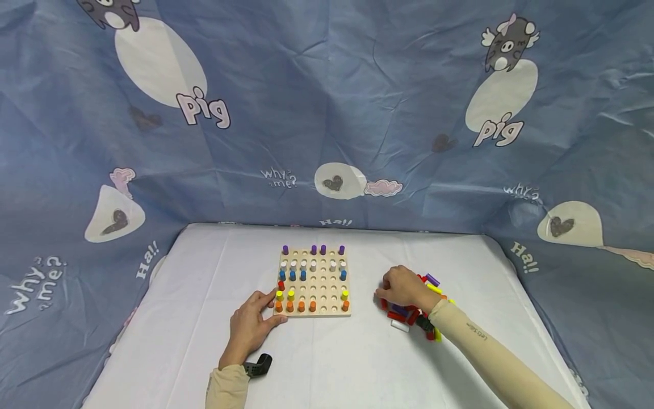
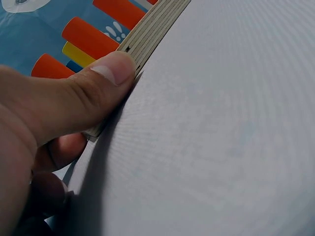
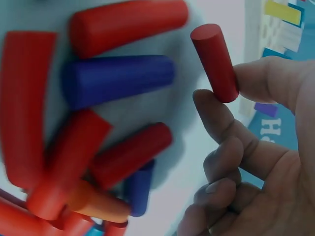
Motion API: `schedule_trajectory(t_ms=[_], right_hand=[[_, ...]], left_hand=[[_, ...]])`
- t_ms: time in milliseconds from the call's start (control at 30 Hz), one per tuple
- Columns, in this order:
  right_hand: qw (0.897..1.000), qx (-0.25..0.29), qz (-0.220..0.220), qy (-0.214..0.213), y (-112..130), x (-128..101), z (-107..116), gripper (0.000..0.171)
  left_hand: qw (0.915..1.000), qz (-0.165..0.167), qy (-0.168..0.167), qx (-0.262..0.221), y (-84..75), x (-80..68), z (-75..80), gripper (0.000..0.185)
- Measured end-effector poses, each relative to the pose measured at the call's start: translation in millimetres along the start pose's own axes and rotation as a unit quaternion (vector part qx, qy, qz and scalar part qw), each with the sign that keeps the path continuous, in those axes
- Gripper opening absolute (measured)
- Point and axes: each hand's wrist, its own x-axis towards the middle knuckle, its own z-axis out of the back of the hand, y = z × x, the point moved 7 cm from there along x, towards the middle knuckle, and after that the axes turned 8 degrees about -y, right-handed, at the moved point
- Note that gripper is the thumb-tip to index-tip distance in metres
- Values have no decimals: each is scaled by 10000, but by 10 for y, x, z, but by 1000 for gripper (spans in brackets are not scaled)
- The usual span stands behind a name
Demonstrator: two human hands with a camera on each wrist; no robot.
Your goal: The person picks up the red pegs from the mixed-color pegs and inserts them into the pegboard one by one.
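Note:
A wooden pegboard (image 1: 328,288) lies on the white cloth, with purple, white, blue, red, yellow and orange pegs standing in some of its holes. My left hand (image 1: 249,322) grips the board's near left corner. In the left wrist view, the thumb (image 2: 115,69) presses the layered edge beside orange pegs (image 2: 91,37). Over at the pile of loose pegs, my right hand (image 1: 403,287) pinches a red peg (image 3: 215,64) between thumb and index finger, its other fingers curled. That peg is tilted and held apart from the pegs below; in the head view the hand hides it.
Loose pegs, mostly red, lie jumbled under and around the right hand; a white peg (image 1: 400,325) is at the near side, a purple one (image 1: 432,280) at the far side. A blue printed curtain (image 1: 327,113) hangs behind the table (image 1: 317,363).

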Motion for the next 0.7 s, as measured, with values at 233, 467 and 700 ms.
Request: schedule_trajectory(t_ms=[233, 467, 700], right_hand=[[9980, 510, 323, -197, 87, 72, 173, 22], [9954, 654, 542, -446, 150, 142, 279, 12], [9940, 634, 657, -604, 275, 235, 377, 7]], left_hand=[[10000, 42, 14, -30, 3, 0, 1, 79], [10000, 16, 9, -14, 10, -4, -9, 79], [9999, -78, -100, -21, 8, -3, -7, 79]])
